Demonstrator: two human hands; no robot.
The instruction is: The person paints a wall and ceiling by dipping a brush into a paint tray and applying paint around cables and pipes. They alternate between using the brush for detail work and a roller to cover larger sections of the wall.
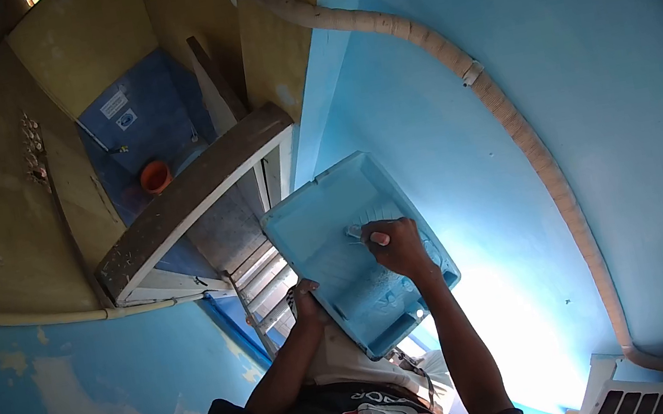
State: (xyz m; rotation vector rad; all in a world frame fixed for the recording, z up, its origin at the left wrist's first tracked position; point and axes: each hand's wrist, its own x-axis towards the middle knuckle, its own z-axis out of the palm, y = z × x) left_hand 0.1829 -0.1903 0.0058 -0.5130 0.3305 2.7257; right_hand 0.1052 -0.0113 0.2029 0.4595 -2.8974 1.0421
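A light blue plastic tray [333, 268] with raised ribs inside is tilted in front of my body. My left hand [309, 303] grips its lower left edge, fingers wrapped round the rim. Over the right half of the tray, my right hand [395, 245] is closed, its fingers pressed together. Just beyond those fingers shows a small pale, clear-looking thing [354, 230], too small to name. Wet-looking drops and clear patches mark the tray's lower right part.
A beige wrapped pipe [510, 120] runs down the blue wall [457, 116] at right. A brown-topped door frame [196, 186] stands at upper left, with an orange bucket [155, 177] beyond it. White slats [264, 284] are behind the tray. A white slotted unit [635, 393] sits lower right.
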